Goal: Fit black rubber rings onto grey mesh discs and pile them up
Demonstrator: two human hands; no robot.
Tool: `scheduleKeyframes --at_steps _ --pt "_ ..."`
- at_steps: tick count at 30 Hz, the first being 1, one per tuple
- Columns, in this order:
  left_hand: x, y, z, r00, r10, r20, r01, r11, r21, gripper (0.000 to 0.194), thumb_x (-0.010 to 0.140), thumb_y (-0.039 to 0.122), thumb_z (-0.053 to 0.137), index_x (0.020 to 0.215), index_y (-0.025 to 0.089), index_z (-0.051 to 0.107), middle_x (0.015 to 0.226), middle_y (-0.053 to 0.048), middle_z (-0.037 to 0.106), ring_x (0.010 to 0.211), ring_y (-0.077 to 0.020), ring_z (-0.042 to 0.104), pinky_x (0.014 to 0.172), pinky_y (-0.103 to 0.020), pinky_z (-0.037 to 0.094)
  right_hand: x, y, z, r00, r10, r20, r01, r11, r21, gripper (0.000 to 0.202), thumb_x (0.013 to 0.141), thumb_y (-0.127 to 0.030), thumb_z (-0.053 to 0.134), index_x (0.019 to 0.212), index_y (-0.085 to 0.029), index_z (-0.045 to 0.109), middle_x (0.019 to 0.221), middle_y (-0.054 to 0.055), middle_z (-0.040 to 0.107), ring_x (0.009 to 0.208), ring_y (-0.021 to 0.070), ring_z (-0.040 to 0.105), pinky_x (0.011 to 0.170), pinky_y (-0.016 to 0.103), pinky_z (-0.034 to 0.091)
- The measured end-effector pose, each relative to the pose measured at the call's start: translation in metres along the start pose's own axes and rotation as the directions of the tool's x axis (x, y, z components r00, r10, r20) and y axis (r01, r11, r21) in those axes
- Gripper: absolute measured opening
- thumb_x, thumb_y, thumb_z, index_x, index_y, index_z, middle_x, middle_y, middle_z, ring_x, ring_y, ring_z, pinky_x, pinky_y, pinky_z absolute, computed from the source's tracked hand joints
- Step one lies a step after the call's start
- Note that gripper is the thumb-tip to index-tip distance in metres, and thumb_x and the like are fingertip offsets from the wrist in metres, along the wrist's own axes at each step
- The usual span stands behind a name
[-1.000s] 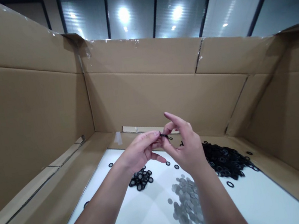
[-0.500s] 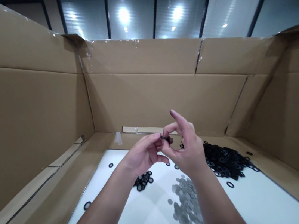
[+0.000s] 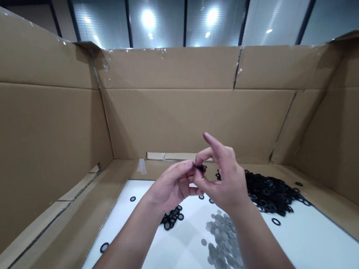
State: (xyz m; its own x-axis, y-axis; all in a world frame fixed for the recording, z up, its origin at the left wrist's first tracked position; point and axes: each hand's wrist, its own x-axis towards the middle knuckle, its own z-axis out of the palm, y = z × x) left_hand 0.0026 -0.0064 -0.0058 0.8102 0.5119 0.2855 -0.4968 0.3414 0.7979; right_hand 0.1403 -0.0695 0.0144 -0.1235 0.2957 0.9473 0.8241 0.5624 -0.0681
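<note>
My left hand (image 3: 174,187) and my right hand (image 3: 223,177) meet above the far part of a white board (image 3: 173,267). Between their fingertips is a small black ring (image 3: 199,167), seen nearly edge-on. Both hands pinch it, and my right index or another finger points upward. Whether a disc sits inside the ring is hidden. Beneath the hands lies a pile of grey discs (image 3: 222,241). A small pile of black rings with grey centres (image 3: 172,218) is partly behind my left wrist. Right of my right hand is a large heap of black rings (image 3: 270,193).
Tall cardboard walls (image 3: 176,116) enclose the board at the left, back and right. Single rings lie apart, one at the left edge (image 3: 104,247), one farther back (image 3: 133,199) and one near the heap (image 3: 275,222). Windows are visible beyond the back wall.
My fingers have shifted very slightly around the small black ring. Both hands otherwise stay in nearly the same place, and the piles look unchanged.
</note>
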Motion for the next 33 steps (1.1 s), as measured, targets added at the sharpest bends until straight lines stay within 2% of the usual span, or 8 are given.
scheduleKeyframes --at_steps 4,12,21,25,28,30,32,33 --pt "-0.001 -0.002 0.003 0.998 -0.046 0.037 0.049 0.995 -0.092 0.028 0.081 0.042 0.070 0.090 0.016 0.069 0.091 -0.003 0.064 0.083 -0.0148 0.061 0.075 -0.028 0.053 0.000 -0.001 0.000 0.999 -0.013 -0.032 0.014 1.000 0.018 0.077 0.079 -0.012 0.060 0.148 -0.031 0.030 0.084 -0.003 0.064 0.079 0.0189 0.062 0.083 0.041 0.051" --pt "0.000 -0.001 0.000 0.998 0.035 0.050 -0.036 0.999 0.014 0.023 0.086 0.036 0.066 0.094 0.014 0.067 0.082 -0.002 0.059 0.074 -0.0129 0.058 0.074 -0.030 0.052 0.000 -0.001 -0.003 1.000 -0.010 -0.013 0.009 1.000 -0.017 0.077 0.079 -0.012 0.059 0.148 -0.031 0.030 0.085 -0.002 0.065 0.083 0.0199 0.062 0.083 0.040 0.051" --pt "0.000 -0.005 0.006 0.994 -0.048 0.094 0.068 0.972 -0.227 0.019 0.083 0.032 0.063 0.086 0.015 0.070 0.088 -0.003 0.066 0.081 -0.0160 0.063 0.077 -0.031 0.053 -0.002 -0.001 -0.001 1.000 -0.006 -0.019 0.005 0.998 -0.056 0.080 0.079 -0.013 0.059 0.150 -0.034 0.026 0.086 -0.003 0.065 0.084 0.0207 0.062 0.082 0.039 0.051" --pt "0.001 -0.003 0.002 1.000 -0.004 0.013 0.005 0.992 -0.126 0.022 0.085 0.037 0.062 0.088 0.017 0.070 0.085 -0.003 0.065 0.079 -0.0148 0.061 0.076 -0.028 0.051 0.001 -0.005 -0.002 0.999 -0.009 0.038 0.011 0.999 -0.038 0.078 0.082 -0.014 0.058 0.150 -0.032 0.025 0.091 0.000 0.065 0.089 0.0218 0.062 0.088 0.043 0.048" --pt "0.001 0.007 -0.007 0.993 0.097 -0.065 -0.083 0.979 0.187 0.026 0.085 0.041 0.062 0.096 0.018 0.068 0.088 -0.005 0.065 0.084 -0.0172 0.061 0.076 -0.029 0.049 0.006 -0.001 -0.011 0.995 0.007 0.096 -0.007 1.000 0.000 0.074 0.083 -0.019 0.061 0.149 -0.028 0.028 0.104 0.004 0.064 0.098 0.0231 0.061 0.093 0.045 0.045" --pt "0.001 0.015 -0.020 0.983 0.161 -0.091 -0.088 0.840 0.536 0.028 0.084 0.042 0.064 0.100 0.019 0.067 0.096 -0.006 0.065 0.089 -0.0187 0.060 0.077 -0.030 0.048 0.007 0.016 -0.022 0.992 0.068 0.104 -0.072 0.997 0.031 0.066 0.085 -0.023 0.062 0.146 -0.027 0.036 0.110 0.005 0.062 0.102 0.0233 0.060 0.095 0.045 0.045" --pt "0.001 0.020 -0.039 0.979 0.155 -0.135 0.037 0.513 0.858 0.032 0.083 0.047 0.064 0.100 0.020 0.067 0.101 -0.006 0.066 0.093 -0.0206 0.060 0.080 -0.031 0.046 0.002 0.048 -0.033 0.982 0.183 0.044 -0.184 0.982 0.034 0.048 0.089 -0.024 0.057 0.137 -0.026 0.048 0.109 0.005 0.063 0.103 0.0222 0.060 0.095 0.044 0.045" --pt "0.001 0.021 -0.051 0.980 0.124 -0.157 0.108 0.331 0.938 0.033 0.083 0.049 0.062 0.100 0.021 0.067 0.104 -0.007 0.066 0.095 -0.0219 0.060 0.081 -0.031 0.046 -0.005 0.068 -0.039 0.970 0.244 -0.012 -0.243 0.969 0.039 0.041 0.091 -0.025 0.054 0.132 -0.024 0.052 0.105 0.005 0.063 0.101 0.0216 0.061 0.093 0.042 0.046"
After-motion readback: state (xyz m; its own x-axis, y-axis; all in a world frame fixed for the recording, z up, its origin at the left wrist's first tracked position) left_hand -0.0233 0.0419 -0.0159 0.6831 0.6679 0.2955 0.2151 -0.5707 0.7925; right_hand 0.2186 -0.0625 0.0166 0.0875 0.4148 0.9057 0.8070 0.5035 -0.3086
